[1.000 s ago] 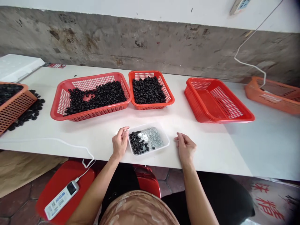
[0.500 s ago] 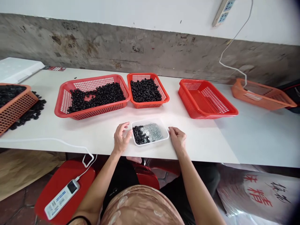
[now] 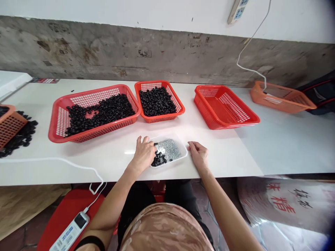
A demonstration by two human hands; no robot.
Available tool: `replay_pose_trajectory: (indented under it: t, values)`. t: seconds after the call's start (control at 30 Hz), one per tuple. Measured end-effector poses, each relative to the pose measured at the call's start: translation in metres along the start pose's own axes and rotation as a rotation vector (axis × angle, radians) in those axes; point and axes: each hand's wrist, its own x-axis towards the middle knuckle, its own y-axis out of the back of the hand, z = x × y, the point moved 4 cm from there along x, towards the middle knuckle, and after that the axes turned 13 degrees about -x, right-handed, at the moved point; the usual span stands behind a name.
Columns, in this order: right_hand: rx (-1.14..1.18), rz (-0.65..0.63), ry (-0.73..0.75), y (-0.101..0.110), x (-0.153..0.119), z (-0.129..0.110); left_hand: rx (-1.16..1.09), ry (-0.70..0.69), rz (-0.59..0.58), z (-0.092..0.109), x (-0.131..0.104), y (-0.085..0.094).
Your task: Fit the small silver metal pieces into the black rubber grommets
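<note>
A clear plastic tub (image 3: 185, 153) sits near the table's front edge. Small black ring-like pieces (image 3: 159, 159) lie in its left part, and a heap of tiny shiny silvery bits (image 3: 171, 149) fills the right part. My left hand (image 3: 144, 153) reaches over the tub's left rim, fingers curled down at the black pieces; its fingertips are partly hidden, so what they pinch cannot be made out. Just beyond the tub's right end, my right hand (image 3: 199, 153) rests on the table, thumb and fingers pressed together; anything between them is too small to name.
Behind the tub stand a large red basket (image 3: 59, 122) and a smaller red basket (image 3: 181, 108), both holding black pieces. More red baskets (image 3: 209, 115) are nested at right, beside an orange basket (image 3: 285, 103). A white cable (image 3: 65, 161) crosses the table's left front.
My left hand has moved right, from beside the tub to over its left end, with fingers down at the black pieces. My right hand keeps its closed pose. The view has shifted slightly.
</note>
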Motion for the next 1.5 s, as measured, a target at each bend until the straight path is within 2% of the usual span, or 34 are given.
replay_pose_trajectory:
  t: [0.23,0.33,0.67,0.8,0.9,0.97,1.03,1.13,1.2,1.33,1.4,1.5]
  values:
    - [0.037,0.014,-0.046,0.001,-0.003,-0.004,0.017,-0.007,-0.135,-0.004,-0.006,0.005]
    - [0.046,0.014,-0.053,0.001,-0.004,-0.002,0.060,-0.016,-0.152,-0.002,-0.006,0.007]
    - [0.018,0.033,-0.029,0.000,-0.007,-0.005,0.119,-0.040,0.001,0.005,-0.003,-0.004]
    - [0.009,0.033,0.014,0.012,-0.011,-0.014,0.100,-0.052,0.064,0.006,-0.008,-0.005]
    - [-0.013,-0.106,0.178,0.024,-0.008,-0.041,0.115,-0.014,0.064,0.010,-0.009,-0.007]
    - [-0.168,-0.310,0.553,0.023,-0.010,-0.073,0.151,0.010,0.048,0.013,-0.007,-0.009]
    - [-0.411,-0.418,0.865,0.018,-0.014,-0.099,0.180,0.023,0.025,0.016,-0.003,-0.011]
    - [-0.803,-0.554,1.138,-0.004,-0.018,-0.120,0.196,0.037,0.004,0.018,0.002,-0.014]
    - [-0.935,-0.612,1.219,-0.018,-0.019,-0.125,0.196,0.050,0.023,0.017,0.003,-0.015]
    - [-0.948,-0.618,1.256,-0.027,-0.018,-0.126,0.140,0.061,0.105,0.017,-0.002,-0.011]
    - [-0.888,-0.610,1.236,-0.022,-0.016,-0.122,0.084,0.059,0.152,0.021,-0.006,-0.008]
    - [-0.629,-0.589,1.117,-0.010,-0.013,-0.120,-0.024,0.060,0.251,0.028,-0.010,-0.005]
